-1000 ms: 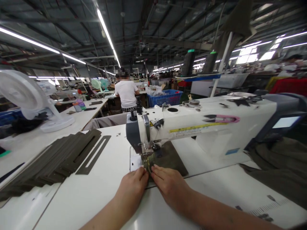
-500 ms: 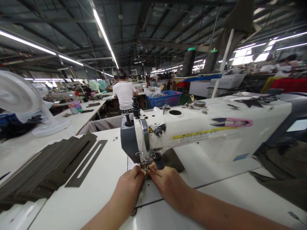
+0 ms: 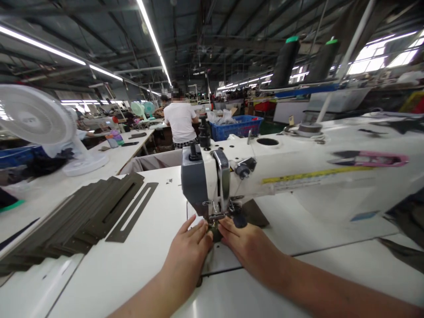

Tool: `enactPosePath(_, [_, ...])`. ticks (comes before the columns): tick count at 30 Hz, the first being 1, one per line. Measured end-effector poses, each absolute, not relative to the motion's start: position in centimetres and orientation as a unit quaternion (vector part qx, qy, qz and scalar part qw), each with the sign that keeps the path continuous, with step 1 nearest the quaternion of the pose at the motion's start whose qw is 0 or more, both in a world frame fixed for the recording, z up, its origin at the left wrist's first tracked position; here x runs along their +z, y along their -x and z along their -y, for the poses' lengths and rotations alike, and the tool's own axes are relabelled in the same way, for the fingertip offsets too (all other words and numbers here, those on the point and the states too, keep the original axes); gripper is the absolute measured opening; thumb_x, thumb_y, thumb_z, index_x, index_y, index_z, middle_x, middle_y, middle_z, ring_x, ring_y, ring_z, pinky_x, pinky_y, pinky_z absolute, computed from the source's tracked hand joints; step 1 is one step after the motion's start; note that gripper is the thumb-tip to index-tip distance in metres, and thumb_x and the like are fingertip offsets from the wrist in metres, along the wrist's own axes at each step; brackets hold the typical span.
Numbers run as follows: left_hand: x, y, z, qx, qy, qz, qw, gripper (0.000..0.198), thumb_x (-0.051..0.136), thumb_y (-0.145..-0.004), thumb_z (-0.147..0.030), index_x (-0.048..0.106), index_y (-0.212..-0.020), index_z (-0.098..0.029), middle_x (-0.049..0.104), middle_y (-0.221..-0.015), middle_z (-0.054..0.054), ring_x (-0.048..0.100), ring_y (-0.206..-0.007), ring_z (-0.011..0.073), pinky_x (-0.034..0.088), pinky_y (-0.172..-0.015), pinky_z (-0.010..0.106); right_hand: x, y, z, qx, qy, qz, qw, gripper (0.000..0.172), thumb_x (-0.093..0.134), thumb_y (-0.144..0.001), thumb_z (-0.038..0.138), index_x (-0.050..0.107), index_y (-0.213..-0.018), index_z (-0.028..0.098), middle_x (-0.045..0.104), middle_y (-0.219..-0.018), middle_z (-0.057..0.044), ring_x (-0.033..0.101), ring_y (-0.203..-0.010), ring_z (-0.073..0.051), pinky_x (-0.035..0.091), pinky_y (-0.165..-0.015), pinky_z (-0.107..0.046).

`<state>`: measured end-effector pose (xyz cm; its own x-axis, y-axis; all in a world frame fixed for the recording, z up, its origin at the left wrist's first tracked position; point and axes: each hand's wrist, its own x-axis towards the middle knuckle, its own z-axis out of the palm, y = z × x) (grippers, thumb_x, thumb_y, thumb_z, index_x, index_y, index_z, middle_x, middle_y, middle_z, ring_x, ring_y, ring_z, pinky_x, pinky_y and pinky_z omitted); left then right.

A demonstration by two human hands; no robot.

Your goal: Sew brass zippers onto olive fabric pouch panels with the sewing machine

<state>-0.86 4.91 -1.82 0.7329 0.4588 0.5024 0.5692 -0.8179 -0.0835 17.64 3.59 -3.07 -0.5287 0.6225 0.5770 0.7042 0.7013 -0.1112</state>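
Note:
A white sewing machine with a grey head stands on the white table. My left hand lies flat at the left of the presser foot, fingers stretched out on a dark olive fabric piece that runs under the needle. My right hand presses the same piece from the right, fingers together and extended toward the foot. Most of the fabric under my hands is hidden.
A fanned stack of olive slotted fabric strips lies at the left. A white fan stands behind it. Pink thread snips rest on the machine arm. A person in a white shirt works farther back beside a blue crate.
Both hands have slid forward with the fabric, closer under the presser foot. My left fingers have spread flatter. The view has shifted nearer to the machine head.

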Motion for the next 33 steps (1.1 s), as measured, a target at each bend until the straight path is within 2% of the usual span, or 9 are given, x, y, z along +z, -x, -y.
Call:
enactPosePath(11, [-1.8,0.7,-5.3,-0.252,0.914,0.298,0.107,0.019,0.042,-0.088,-0.015,0.061,-0.085,-0.015,0.067,-0.097,0.01,0.062,-0.095,0.0208,0.046,-0.092,0.042,-2.8,-17.7,-4.2,-0.036,0.376,0.872,0.309,0.018,0.045,-0.081,0.003,0.061,-0.087,0.01,0.066,-0.085,-0.011,0.062,-0.089,-0.023,0.051,-0.082,-0.036])
enactPosePath(22, [-1.8,0.6,-5.5,-0.265,0.91,0.311,0.079,0.012,0.049,-0.084,-0.013,0.06,-0.082,-0.015,0.067,-0.093,0.007,0.062,-0.093,0.0201,0.045,-0.091,0.041,-2.9,-17.7,-4.7,-0.052,0.358,0.875,0.323,0.022,0.039,-0.086,0.006,0.061,-0.085,0.009,0.065,-0.083,-0.012,0.062,-0.085,-0.023,0.052,-0.079,-0.034])
enactPosePath(33, [-1.9,0.4,-5.5,-0.271,0.9,0.333,0.073,0.013,0.048,-0.086,-0.017,0.06,-0.082,-0.015,0.068,-0.095,0.008,0.063,-0.089,0.0192,0.044,-0.094,0.039,-2.6,-17.7,-4.7,0.008,0.39,0.864,0.319,0.017,0.043,-0.085,0.007,0.058,-0.081,0.014,0.064,-0.082,-0.008,0.06,-0.088,-0.021,0.05,-0.081,-0.033])
